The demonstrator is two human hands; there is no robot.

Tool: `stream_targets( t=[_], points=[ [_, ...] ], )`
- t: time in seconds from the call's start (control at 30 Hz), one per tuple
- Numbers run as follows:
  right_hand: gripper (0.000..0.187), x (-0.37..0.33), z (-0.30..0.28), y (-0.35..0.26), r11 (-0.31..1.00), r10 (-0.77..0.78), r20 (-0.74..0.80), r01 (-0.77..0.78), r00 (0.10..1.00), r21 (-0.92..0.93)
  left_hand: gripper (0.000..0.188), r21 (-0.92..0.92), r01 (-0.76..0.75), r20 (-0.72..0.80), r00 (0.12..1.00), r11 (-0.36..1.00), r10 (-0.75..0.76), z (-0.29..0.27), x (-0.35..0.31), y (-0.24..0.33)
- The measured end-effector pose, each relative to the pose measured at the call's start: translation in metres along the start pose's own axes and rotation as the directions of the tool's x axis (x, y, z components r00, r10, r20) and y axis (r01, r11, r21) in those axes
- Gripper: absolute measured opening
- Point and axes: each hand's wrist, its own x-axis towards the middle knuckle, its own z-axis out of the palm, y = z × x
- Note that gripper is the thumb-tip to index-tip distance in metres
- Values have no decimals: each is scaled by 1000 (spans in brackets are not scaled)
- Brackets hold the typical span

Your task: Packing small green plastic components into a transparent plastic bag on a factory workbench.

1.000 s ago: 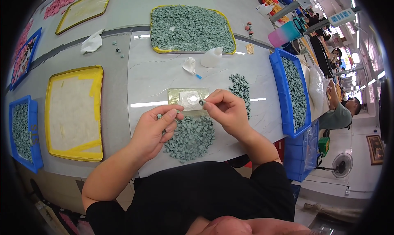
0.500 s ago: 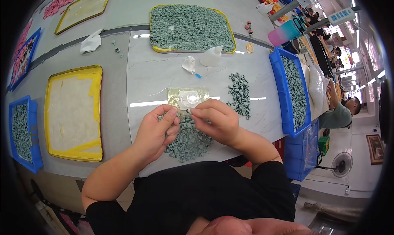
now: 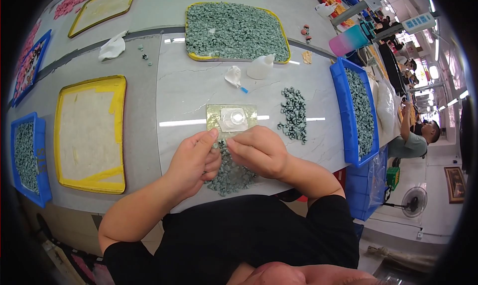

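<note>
My left hand [image 3: 193, 158] is closed, pinching a small pale green piece [image 3: 215, 145] between thumb and fingers. Close beside it, my right hand [image 3: 261, 153] has its thumb and fingers pressed together; whatever they hold is too hidden to make out. Under both hands spreads a heap of small grey-green pieces [image 3: 229, 179]. Just beyond the fingertips lies a yellowish translucent slab [image 3: 214, 116], with a clear dish [image 3: 237, 117] on top. Darker, shinier green pieces [image 3: 294, 115] form a loose patch to the right.
A white squeeze bottle [image 3: 261, 68] and a crumpled white wad [image 3: 232, 77] stand beyond the slab. Behind them is a yellow-rimmed tray of green pieces [image 3: 236, 31]. Blue bins [image 3: 338, 110] of pieces flank the table. At left lies a yellow-edged tray [image 3: 89, 135]. A person [image 3: 413, 140] is at far right.
My right hand has shifted slightly and its fingers have curled inward; the dark piece seen at its fingertips earlier no longer shows. My left hand still pinches its piece.
</note>
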Motion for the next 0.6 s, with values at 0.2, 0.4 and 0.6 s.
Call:
stream_targets(
  t=[0.2, 0.4, 0.6],
  points=[
    [30, 0, -1, -3, 998, -24, -19, 25, 1000, 52, 39, 28, 45, -11, 999, 999, -45, 2, -2, 3],
    [30, 2, -2, -5, 998, -53, 25, 52, 998, 31, 43, 12, 87, -8, 996, 996, -87, 3, -2, -1],
    [30, 5, 0, -6, 994, -99, 31, 98, 995, 38, 40, -15, 144, -2, 990, 990, -144, 4, -6, 0]
  ],
)
